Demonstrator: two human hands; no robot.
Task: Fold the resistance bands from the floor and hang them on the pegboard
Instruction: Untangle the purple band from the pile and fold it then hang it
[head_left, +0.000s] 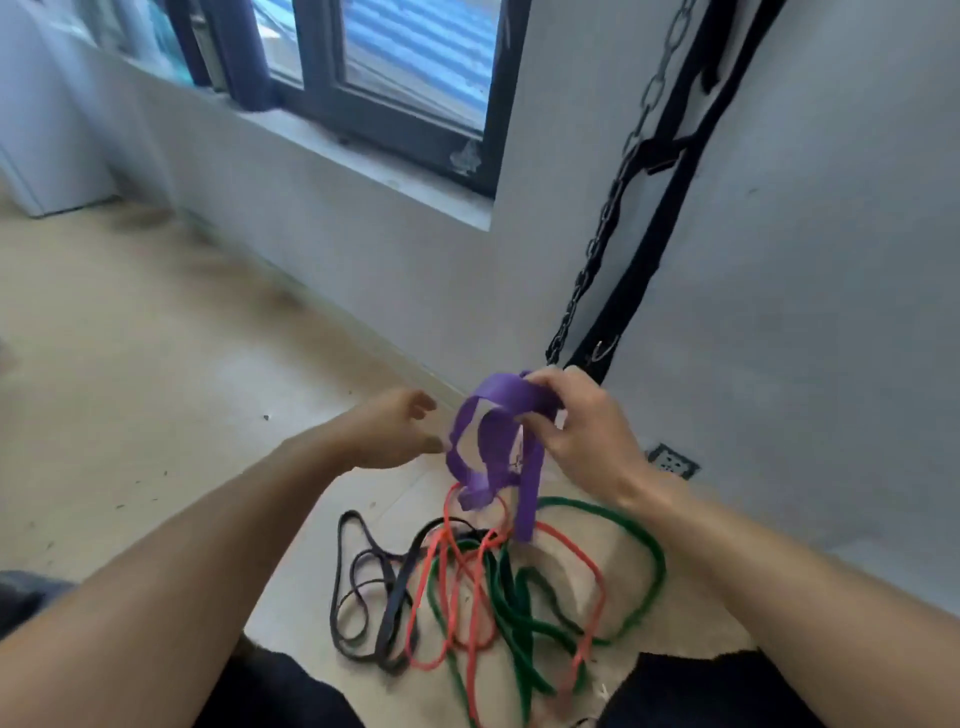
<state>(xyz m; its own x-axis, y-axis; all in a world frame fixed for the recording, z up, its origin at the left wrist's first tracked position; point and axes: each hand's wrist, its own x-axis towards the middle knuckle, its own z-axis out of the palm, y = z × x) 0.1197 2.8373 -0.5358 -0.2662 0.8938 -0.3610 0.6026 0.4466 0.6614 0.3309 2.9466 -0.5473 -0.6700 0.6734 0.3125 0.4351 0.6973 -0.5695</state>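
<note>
Above tangled red, green and dark rubber bands (483, 587) at lower centre, the right hand (587, 441) pinches a wide purple rubber band (498, 441) whose loops hang straight down, the open left hand (395, 431) just beside.

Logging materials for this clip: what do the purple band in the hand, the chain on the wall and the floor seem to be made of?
Purple band: likely rubber or latex, matte; it droops in limp flat loops from the right hand. Chain: looks like metal, dull grey oval links hanging straight. Floor: pale tan and smooth, perhaps laminate or vinyl; blur leaves it open.
</note>
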